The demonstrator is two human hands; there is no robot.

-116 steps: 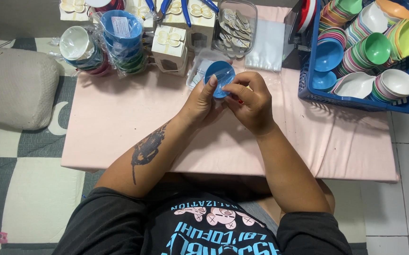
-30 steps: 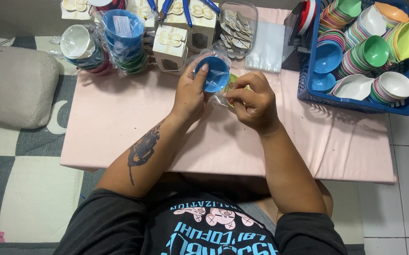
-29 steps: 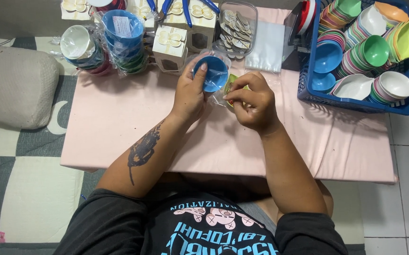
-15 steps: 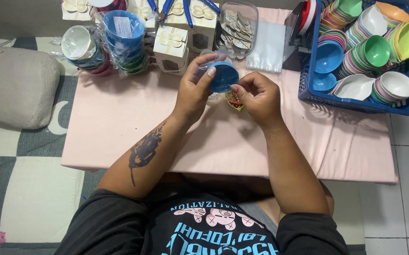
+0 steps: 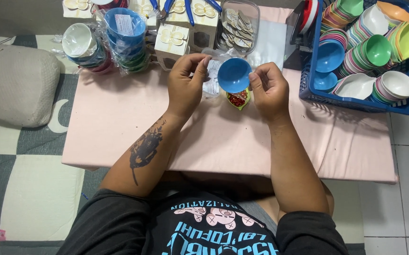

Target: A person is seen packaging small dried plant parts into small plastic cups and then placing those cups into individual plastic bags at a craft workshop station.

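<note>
The left hand has its thumb and fingers pinched on the edge of a clear plastic bag that it lifts just above the table, and the right hand pinches the rim of a small blue bowl, tilted so its hollow faces up toward the camera. The bowl sits between the two hands, touching the bag's mouth; whether it is partly inside the film I cannot tell. Just below the bowl, between the hands, hangs a small packet with red and yellow-green colouring, which seems to go along with the bowl. Both hands work over the far middle of a pink table. Judging by how things lie, the bagging of this bowl looks about midway: bowl and bag are brought together, but the bag is not yet closed around it. To the left stands a stack of wrapped bowls, which look finished, near cream gift boxes and a clear tub of small tags. To the right a blue basket holds many loose coloured bowls, so a good deal appears left.
</note>
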